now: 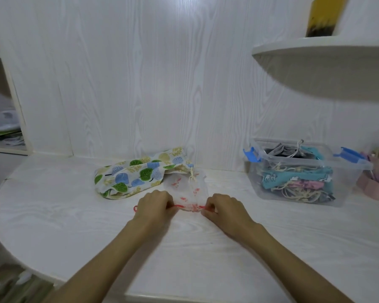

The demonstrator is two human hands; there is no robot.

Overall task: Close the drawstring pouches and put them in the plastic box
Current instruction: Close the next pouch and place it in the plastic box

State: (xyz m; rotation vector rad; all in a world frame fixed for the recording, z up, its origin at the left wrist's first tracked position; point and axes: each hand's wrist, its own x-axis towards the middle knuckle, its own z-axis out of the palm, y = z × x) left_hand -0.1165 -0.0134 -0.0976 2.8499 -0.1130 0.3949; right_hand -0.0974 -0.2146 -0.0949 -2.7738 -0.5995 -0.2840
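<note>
A small white pouch (185, 189) with red prints lies on the white table (74, 215), its gathered mouth toward me. My left hand (154, 205) pinches the red drawstring (136, 208) on the pouch's left side. My right hand (222, 207) pinches the red string on the right side. Behind it lies a larger pouch (136, 173) printed with green and blue leaves. A clear plastic box (302, 171) with blue latches stands at the right, without a lid, holding several pouches.
A rounded white shelf (326, 62) overhangs the box at upper right. A pink holder with small items (374, 182) stands at the far right. Open shelving (4, 127) is at the left. The table's curved edge runs along the left.
</note>
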